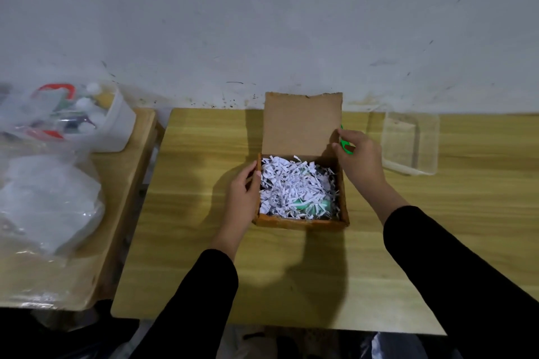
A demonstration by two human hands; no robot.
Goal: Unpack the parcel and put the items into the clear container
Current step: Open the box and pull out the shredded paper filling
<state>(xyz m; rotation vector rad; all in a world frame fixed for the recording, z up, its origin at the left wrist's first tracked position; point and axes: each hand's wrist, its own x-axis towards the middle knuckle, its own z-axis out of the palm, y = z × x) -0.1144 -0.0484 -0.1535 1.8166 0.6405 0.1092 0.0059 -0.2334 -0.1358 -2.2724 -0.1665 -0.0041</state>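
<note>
Left hand [243, 183] flat against cardboard box [302, 221] of shredded paper [291, 183]; right hand [360, 154] grip pinching lid [302, 122]; clear container [411, 143] empty.

Single head-worn wide-angle view, looking forward and steeply down from above the near edge of a light wooden table [204, 242]. The optical axis falls about on an open brown cardboard box filled with shredded white paper [300, 192], close enough that both black-sleeved forearms enter from the bottom edge. The upper half of the frame is filled by a scuffed pale grey wall [262, 23] directly ahead. A second wooden surface [122, 183] occupies the left margin.
</note>
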